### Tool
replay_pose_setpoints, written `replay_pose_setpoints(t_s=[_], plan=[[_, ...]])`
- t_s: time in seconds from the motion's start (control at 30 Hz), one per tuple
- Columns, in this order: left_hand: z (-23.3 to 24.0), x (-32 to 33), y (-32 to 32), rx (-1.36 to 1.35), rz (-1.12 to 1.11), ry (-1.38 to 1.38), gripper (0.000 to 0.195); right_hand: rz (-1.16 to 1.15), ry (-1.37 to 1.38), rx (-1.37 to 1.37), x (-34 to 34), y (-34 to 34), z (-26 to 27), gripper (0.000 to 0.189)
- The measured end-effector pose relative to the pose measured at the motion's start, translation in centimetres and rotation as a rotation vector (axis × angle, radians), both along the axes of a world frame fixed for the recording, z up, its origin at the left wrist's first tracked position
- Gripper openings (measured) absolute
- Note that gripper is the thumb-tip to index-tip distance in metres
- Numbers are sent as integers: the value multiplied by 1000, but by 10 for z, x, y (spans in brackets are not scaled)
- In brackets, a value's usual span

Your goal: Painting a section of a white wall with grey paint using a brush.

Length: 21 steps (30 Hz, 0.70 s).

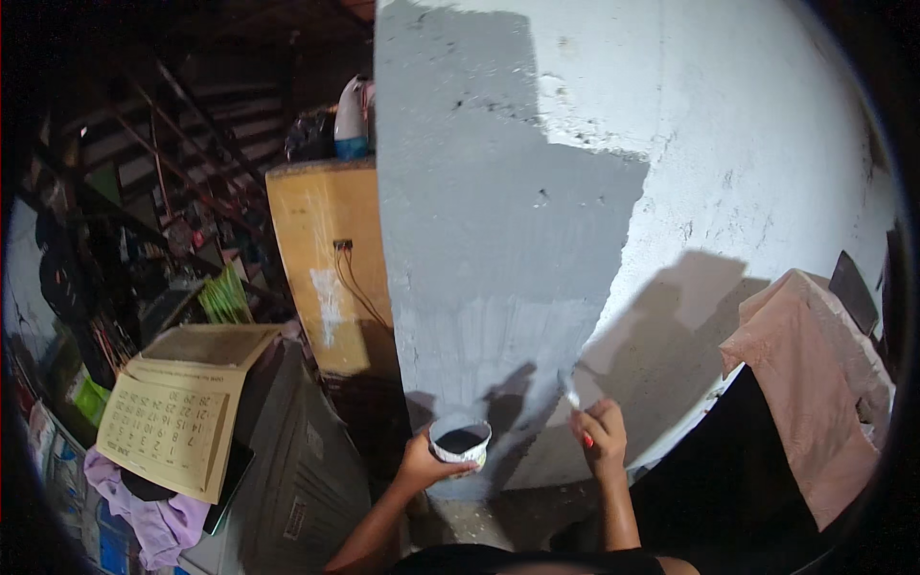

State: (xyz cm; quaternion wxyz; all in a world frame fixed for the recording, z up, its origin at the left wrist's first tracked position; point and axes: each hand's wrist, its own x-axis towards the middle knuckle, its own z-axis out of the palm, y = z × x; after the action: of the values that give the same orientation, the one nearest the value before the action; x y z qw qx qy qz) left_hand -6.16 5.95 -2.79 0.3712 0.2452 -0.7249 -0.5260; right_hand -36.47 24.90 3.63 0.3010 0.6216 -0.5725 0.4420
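My left hand (425,460) grips a paint-smeared cup (461,447) with dark contents, low in front of the wall. To its right, my right hand (602,431) is closed around a small paintbrush (572,397), its red handle end showing below the fingers. The brush tip is at the lower wall, near the edge of the grey paint; whether it touches cannot be told. Grey paint (503,215) covers the wall's left part with an uneven right edge, beside the white wall surface (747,165). The grey looks lighter and streaked lower down.
At left, an open calendar (169,424) and a purple cloth (154,514) lie on a grey cabinet or bin (287,438). A yellow wall section (323,266) bears a socket with wires. A pink cloth (798,388) drapes over something at right. Clutter stands behind at left.
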Motion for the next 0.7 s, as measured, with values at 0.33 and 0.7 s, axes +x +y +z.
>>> replay_pose_setpoints(t_s=[0.33,0.7], plan=[[-27,-43,48,128,-19,-7,94,42,-355,168,2,60,-76,19],[-41,-119,117,231,-90,-325,92,-3,-554,225,-62,126,-114,17]])
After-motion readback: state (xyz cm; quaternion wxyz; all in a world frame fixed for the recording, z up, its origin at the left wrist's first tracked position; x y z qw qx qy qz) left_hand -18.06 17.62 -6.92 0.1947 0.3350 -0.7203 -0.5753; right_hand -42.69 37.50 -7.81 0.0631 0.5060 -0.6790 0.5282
